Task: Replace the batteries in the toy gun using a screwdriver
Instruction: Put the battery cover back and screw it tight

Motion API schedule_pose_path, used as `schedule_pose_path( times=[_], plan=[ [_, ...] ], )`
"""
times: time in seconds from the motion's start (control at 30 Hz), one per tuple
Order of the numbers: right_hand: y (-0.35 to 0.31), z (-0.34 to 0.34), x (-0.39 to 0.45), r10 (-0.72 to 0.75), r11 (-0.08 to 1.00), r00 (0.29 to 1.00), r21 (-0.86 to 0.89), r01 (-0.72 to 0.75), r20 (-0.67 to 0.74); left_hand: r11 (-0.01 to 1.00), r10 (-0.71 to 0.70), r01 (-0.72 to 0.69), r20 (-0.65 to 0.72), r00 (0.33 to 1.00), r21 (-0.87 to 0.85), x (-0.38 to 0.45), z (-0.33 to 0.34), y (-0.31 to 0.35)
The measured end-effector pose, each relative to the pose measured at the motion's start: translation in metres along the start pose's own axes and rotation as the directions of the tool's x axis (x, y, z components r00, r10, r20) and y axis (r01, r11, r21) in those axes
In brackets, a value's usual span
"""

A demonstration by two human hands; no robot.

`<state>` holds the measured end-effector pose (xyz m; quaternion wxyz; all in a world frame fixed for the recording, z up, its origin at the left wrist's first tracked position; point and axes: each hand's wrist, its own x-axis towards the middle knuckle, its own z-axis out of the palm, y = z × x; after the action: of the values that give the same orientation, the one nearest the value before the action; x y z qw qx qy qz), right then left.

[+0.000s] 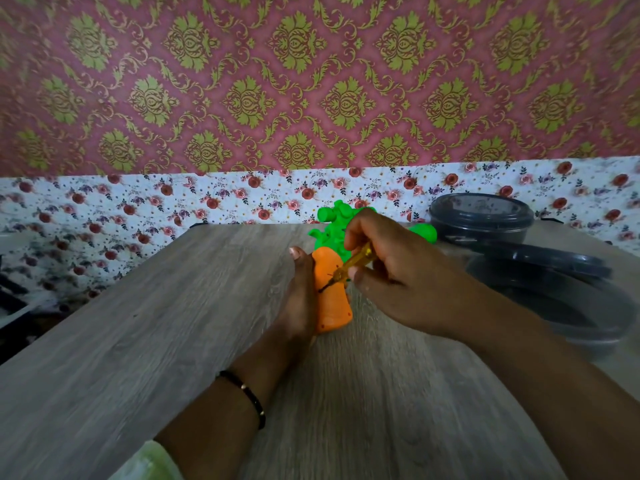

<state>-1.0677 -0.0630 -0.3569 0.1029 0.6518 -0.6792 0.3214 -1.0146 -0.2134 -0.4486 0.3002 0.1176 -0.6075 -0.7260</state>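
Observation:
The toy gun (330, 296) lies on the wooden table (166, 323), its orange grip pointing toward me and its green body toward the wall. My left hand (300, 299) grips the orange handle from the left side, thumb up along its edge. My right hand (398, 275) pinches a yellow translucent screwdriver (353, 265), whose dark tip touches the upper part of the orange grip. Much of the green body is hidden behind my right hand.
A dark round container (481, 216) stands at the back right by the wall. In front of it lies its dark lid (540, 261) over another clear bowl (588, 317). Floral wallpaper (207, 199) borders the table's far edge.

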Motion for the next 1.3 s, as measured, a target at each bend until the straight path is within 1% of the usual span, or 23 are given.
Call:
schedule_pose_path(
  times=[0.03,0.07,0.1,0.13,0.2,0.27,0.3,0.37,0.43,0.47,0.53,0.67,0.7,0.73,0.8,0.87,0.93,1.0,1.03,1.1,1.13,1.27,1.3],
  plan=[
    [0.001,0.001,0.001,-0.008,0.999,1.0,0.044,0.008,0.01,1.0,0.007,-0.007,0.016,1.0,-0.007,0.0,0.001,0.0],
    [0.002,0.0,0.002,-0.017,1.0,1.0,0.025,0.017,0.0,1.0,0.009,-0.009,0.022,1.0,-0.013,0.001,0.001,0.0],
    [0.004,0.0,0.002,-0.011,0.999,1.0,-0.036,0.01,-0.019,1.0,0.009,-0.009,0.013,1.0,-0.012,0.0,0.0,-0.001],
    [0.004,-0.001,0.002,0.002,0.99,0.999,-0.139,-0.007,-0.038,1.0,0.008,-0.008,-0.001,1.0,-0.006,0.0,0.0,-0.001],
    [0.006,-0.004,0.0,0.006,0.933,0.996,-0.357,-0.039,-0.091,0.999,0.021,-0.019,-0.036,0.999,0.036,0.001,0.0,0.0],
    [0.01,-0.005,-0.001,0.014,0.895,0.996,-0.444,-0.05,-0.084,0.998,0.022,-0.018,-0.064,0.998,0.065,0.001,-0.001,-0.003],
    [0.01,-0.004,-0.001,0.029,0.909,0.998,-0.413,-0.048,-0.052,0.998,0.013,-0.009,-0.076,0.997,0.059,0.001,-0.003,-0.004],
    [0.009,-0.002,-0.002,0.034,0.971,0.999,-0.235,-0.031,0.009,1.0,-0.009,0.01,-0.081,0.997,0.014,0.001,-0.002,-0.002],
    [0.007,-0.004,-0.001,0.055,0.99,0.996,-0.137,-0.045,0.07,1.0,-0.004,0.004,-0.04,0.999,-0.009,-0.001,0.0,0.0],
    [0.006,-0.005,-0.001,0.065,0.99,0.994,-0.133,-0.053,0.086,1.0,0.008,-0.008,-0.023,1.0,-0.015,-0.001,0.0,0.0],
    [0.008,-0.005,0.001,0.038,0.986,0.998,-0.164,-0.03,0.047,0.999,0.023,-0.023,-0.002,1.0,-0.026,0.001,0.001,0.0],
    [0.005,0.003,0.001,-0.069,0.932,0.994,-0.36,0.033,-0.088,0.998,0.052,-0.051,0.02,0.998,-0.039,0.005,-0.002,-0.007],
    [0.002,0.005,0.0,-0.097,0.923,0.989,-0.383,0.048,-0.108,0.998,0.05,-0.048,0.032,0.998,-0.052,0.005,-0.003,-0.008],
    [-0.003,0.006,-0.002,-0.106,0.925,0.989,-0.376,0.059,-0.105,0.997,0.037,-0.035,0.043,0.998,-0.065,0.004,-0.002,-0.006],
    [-0.007,0.006,-0.004,-0.113,0.951,0.991,-0.296,0.089,-0.066,0.998,0.033,-0.03,0.048,0.998,-0.06,0.003,0.0,-0.002],
    [-0.005,0.004,-0.003,-0.093,0.972,0.996,-0.219,0.088,-0.015,0.996,0.059,-0.054,0.075,0.995,-0.067,0.001,0.002,0.002],
    [-0.002,0.002,-0.001,-0.044,0.98,0.999,-0.195,0.038,-0.028,0.998,0.054,-0.05,0.084,0.995,-0.047,0.001,0.002,0.003],
    [-0.002,0.003,0.0,0.006,0.966,0.997,-0.257,-0.025,-0.074,0.999,0.042,-0.04,0.068,0.997,-0.036,0.001,0.0,0.0],
    [-0.002,0.004,0.0,0.026,0.943,0.995,-0.327,-0.055,-0.091,0.999,0.036,-0.035,0.041,0.999,-0.027,0.002,-0.001,-0.001],
    [-0.003,0.004,-0.002,0.035,0.912,0.994,-0.404,-0.072,-0.1,1.0,0.014,-0.013,0.01,1.0,-0.025,0.002,-0.003,-0.003],
    [-0.002,0.003,-0.003,0.029,0.922,0.996,-0.381,-0.061,-0.089,0.999,0.001,-0.001,0.0,1.0,-0.033,0.003,-0.004,-0.003],
    [-0.002,0.002,-0.002,-0.015,0.988,1.0,-0.151,0.017,0.013,0.998,-0.001,-0.001,-0.043,0.999,-0.059,0.003,-0.005,-0.002],
    [-0.003,0.003,-0.001,-0.014,0.992,1.0,-0.126,0.017,0.026,0.998,-0.001,-0.002,-0.054,0.999,-0.06,0.002,-0.006,-0.002]
  ],
)
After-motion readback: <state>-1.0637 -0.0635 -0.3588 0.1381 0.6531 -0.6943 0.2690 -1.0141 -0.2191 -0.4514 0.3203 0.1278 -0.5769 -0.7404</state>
